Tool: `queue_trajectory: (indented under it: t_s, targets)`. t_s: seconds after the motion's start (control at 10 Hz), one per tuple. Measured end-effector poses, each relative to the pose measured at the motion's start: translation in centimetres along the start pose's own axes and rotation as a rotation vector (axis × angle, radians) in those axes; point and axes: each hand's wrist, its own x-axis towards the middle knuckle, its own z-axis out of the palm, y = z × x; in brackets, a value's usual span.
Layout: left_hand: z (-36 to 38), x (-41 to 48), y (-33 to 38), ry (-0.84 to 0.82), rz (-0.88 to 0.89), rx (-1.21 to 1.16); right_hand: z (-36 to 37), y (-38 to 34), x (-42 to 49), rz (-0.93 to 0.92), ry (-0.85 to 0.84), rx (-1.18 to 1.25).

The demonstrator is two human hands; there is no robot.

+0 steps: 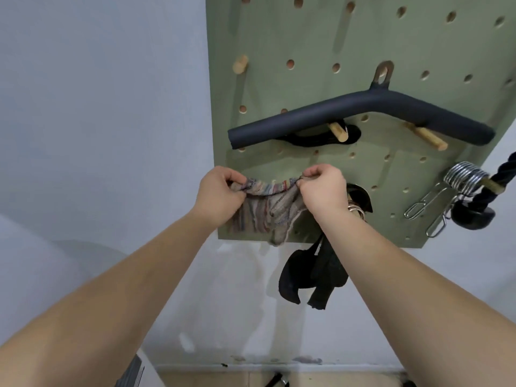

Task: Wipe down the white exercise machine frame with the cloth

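Striped woven cloth [268, 210] hangs stretched across the lower left corner of the green pegboard [268, 37]. I judge it is being spread out or lifted off, ready for wiping. I cannot identify the white frame in view. The left hand [220, 194] and right hand [321, 191] each have their grip pinched on a top corner of the cloth. Both forearms are raised, with the backs of the hands toward me.

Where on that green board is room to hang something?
Above the black bar, right of the lone wooden peg, the pegboard shows mostly empty holes. Crowded below: clips, rope, straps at right; left hand and right hand pinch the cloth.
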Motion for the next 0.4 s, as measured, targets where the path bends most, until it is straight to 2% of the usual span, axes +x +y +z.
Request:
queue_trajectory:
  t_s: [0.1,0.2,0.3,0.4]
  targets:
    - [1.7,0.5,-1.9,-0.084,0.136,0.250,2.0,1.6,1.0,0.046,-0.088,-0.102]
    - [2.8,-0.1,-2.8,-0.173,0.135,0.287,3.5,4.1,0.5,0.176,-0.234,0.057]
    - [3.2,-0.4,-3.1,-0.173,0.127,0.153,3.7,5.3,-0.3,0.299,-0.241,0.225]
    - [3.4,-0.9,-2.6,-0.166,0.058,-0.079,2.9,4.7,-1.0,0.313,-0.167,0.387]
